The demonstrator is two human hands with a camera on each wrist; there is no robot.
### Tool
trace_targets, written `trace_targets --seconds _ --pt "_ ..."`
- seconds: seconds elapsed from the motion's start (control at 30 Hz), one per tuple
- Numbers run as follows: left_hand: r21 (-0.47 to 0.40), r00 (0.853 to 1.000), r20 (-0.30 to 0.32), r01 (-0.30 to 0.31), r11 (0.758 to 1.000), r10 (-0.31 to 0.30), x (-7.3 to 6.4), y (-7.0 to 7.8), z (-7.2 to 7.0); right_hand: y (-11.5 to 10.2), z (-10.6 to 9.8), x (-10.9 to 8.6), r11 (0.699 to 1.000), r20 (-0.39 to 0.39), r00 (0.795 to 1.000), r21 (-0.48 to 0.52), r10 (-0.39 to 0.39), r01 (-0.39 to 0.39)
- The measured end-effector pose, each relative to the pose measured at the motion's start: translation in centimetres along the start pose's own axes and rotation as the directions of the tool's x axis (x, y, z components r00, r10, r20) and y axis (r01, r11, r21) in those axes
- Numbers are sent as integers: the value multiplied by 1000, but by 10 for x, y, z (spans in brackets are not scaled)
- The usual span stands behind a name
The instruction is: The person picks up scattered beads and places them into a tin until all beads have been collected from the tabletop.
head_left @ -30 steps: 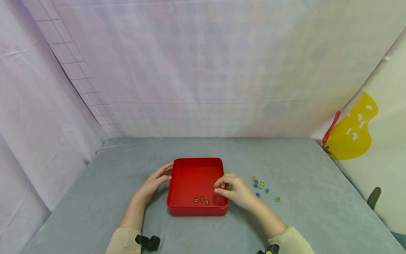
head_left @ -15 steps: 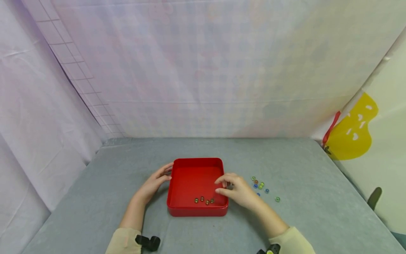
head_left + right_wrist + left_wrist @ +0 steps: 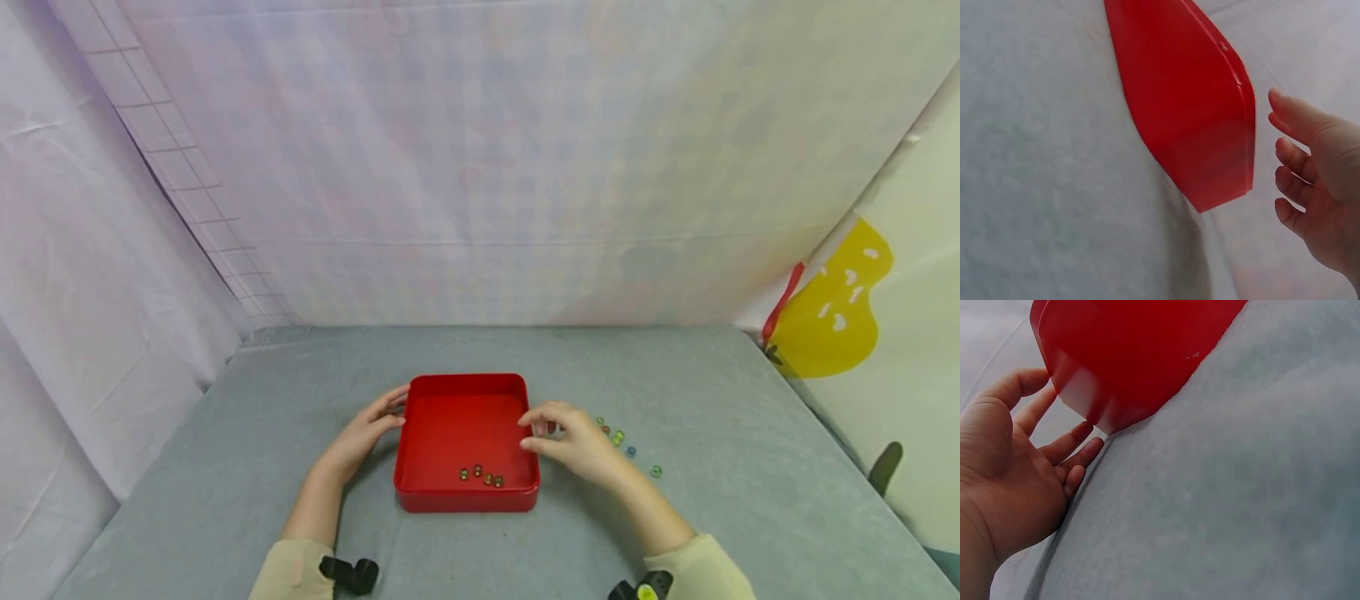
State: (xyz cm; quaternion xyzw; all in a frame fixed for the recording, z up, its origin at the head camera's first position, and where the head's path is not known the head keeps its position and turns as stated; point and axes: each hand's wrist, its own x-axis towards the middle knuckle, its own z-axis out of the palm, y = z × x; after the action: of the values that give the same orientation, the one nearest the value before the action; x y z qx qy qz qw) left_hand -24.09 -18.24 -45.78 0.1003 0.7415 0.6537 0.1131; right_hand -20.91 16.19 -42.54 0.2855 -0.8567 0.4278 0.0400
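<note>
A square red tray [image 3: 468, 500] sits on the grey cloth. Toward its front, several brownish-green glass marbles [image 3: 477, 471] lie inside on the bottom. My left hand [image 3: 365, 433] rests its fingertips against the tray's left side; in the left wrist view its spread fingers [image 3: 1075, 440] touch the red wall. Over the right rim hovers my right hand [image 3: 573, 442], thumb and forefinger apart, other fingers loosely bent, nothing seen between them. The right wrist view shows that hand [image 3: 1322, 181] beside the tray wall [image 3: 1197, 119], not touching it.
Right of the right hand lie several loose glass marbles, among them a yellow-green one [image 3: 618, 437], a blue one [image 3: 631, 452] and a green one [image 3: 656, 472]. The right forearm hides part of this group. Hanging cloth [image 3: 480, 167] closes off the back and sides.
The right hand's thumb and forefinger have parted, and another marble now lies with those in the tray. That hand has then drawn back right. The left hand has stayed put.
</note>
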Motion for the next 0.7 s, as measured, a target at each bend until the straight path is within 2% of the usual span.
trace_targets --seconds 0.1,0.4,0.7 --pt "6 1000 3 -3 1000 3 0 0 0 -1 -4 -1 1000 -1 1000 -3 20 -20" --pt "-9 1000 -3 -7 1000 7 0 0 0 3 -19 -2 999 -46 999 31 17 -16" --pt "-6 1000 6 -3 1000 3 0 0 -1 8 -35 -3 1000 -97 995 10 23 -22"
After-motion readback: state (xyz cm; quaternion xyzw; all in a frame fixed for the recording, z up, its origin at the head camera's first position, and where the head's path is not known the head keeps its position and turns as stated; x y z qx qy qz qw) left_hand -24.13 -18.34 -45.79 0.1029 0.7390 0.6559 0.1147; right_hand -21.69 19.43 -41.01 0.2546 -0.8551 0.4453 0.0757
